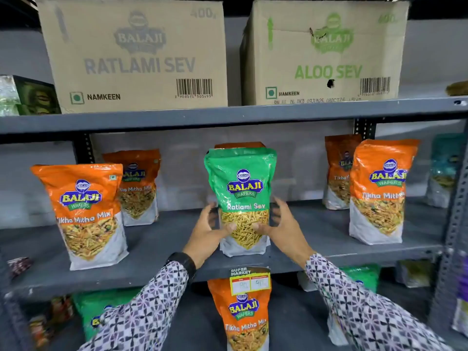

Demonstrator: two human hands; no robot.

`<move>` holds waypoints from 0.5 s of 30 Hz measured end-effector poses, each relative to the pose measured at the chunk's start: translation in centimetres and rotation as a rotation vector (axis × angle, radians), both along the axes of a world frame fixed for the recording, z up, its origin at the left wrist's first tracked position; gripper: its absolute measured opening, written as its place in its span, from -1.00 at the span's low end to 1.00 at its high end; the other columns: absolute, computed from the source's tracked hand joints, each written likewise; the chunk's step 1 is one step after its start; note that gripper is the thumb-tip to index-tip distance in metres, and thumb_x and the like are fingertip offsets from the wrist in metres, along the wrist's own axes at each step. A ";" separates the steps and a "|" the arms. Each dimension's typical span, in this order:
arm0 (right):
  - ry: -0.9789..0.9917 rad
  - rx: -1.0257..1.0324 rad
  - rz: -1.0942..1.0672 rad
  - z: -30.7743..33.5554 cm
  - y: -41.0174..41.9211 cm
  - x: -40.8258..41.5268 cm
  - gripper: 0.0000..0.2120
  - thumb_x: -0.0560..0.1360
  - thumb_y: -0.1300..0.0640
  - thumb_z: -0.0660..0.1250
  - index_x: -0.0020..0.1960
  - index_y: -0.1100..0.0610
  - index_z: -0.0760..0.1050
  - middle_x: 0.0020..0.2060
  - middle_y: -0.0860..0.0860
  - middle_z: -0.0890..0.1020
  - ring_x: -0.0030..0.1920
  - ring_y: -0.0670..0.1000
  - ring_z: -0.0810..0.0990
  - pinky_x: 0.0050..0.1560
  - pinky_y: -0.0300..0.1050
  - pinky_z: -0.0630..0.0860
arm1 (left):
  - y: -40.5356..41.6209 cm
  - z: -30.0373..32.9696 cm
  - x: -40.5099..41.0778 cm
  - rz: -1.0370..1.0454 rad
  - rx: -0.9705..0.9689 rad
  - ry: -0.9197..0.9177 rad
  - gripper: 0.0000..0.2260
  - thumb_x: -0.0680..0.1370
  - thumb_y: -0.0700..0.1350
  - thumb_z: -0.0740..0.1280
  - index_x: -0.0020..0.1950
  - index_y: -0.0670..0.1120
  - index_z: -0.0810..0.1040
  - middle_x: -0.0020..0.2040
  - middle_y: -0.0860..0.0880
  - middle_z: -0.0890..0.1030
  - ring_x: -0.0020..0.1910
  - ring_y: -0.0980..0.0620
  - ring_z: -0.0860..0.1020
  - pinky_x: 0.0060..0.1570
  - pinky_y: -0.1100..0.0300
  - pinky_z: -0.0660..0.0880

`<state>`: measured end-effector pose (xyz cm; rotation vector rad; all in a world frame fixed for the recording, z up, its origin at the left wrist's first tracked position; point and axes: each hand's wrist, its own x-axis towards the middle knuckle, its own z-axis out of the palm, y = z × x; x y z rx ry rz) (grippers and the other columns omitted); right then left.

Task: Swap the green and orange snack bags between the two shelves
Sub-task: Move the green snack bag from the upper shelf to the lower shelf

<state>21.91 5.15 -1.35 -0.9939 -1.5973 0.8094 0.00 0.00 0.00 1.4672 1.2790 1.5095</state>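
Note:
A green Ratlami Sev bag (243,183) stands upright at the middle of the middle shelf (164,239). My left hand (205,231) and my right hand (281,226) flank its lower half. The thumbs touch its front and the fingers are spread beside it, not wrapped around it. Orange Tikha Mitha Mix bags stand on the same shelf: one at the front left (86,211), one behind that (138,183), and two on the right (379,188). The top of another orange bag (238,145) peeks out behind the green one. On the lower shelf an orange bag (247,315) stands in the middle between green bags (88,312).
Two cardboard boxes, Ratlami Sev (134,54) and Aloo Sev (326,51), fill the top shelf. A price tag (249,279) hangs on the middle shelf's front edge. A perforated metal upright (453,224) stands at the right, with a teal bag (443,171) beside it.

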 end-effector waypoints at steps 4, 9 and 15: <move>0.088 -0.066 0.087 -0.6 0.9 -0.3 -0.36 0.39 0.24 0.64 0.35 -0.04 0.44 0.23 0.05 0.70 0.27 0.12 0.70 0.29 0.19 0.65 | 0.3 -0.2 1.1 -0.037 0.006 -0.029 -0.37 0.48 -0.25 0.56 0.39 0.14 0.35 0.32 -0.01 0.59 0.31 0.03 0.57 0.22 0.13 0.57; 0.075 -0.029 0.047 -0.2 0.0 -0.7 -0.54 0.41 0.30 0.61 0.20 0.02 0.52 0.07 -0.02 0.72 0.17 0.13 0.73 0.16 0.02 0.70 | 0.3 0.0 1.1 0.020 0.046 -0.014 -0.33 0.45 -0.28 0.57 0.49 -0.03 0.39 0.26 -0.03 0.60 0.35 -0.11 0.58 0.09 0.17 0.59; 0.067 0.043 0.073 0.7 -4.0 -1.5 -0.52 0.43 0.27 0.60 0.28 0.06 0.53 0.11 -0.04 0.73 0.01 -0.22 0.72 0.13 -0.07 0.71 | -3.7 0.5 -0.5 0.083 0.139 0.049 -0.38 0.44 -0.20 0.61 0.44 0.00 0.46 0.28 0.01 0.62 0.29 -0.04 0.59 0.14 0.14 0.59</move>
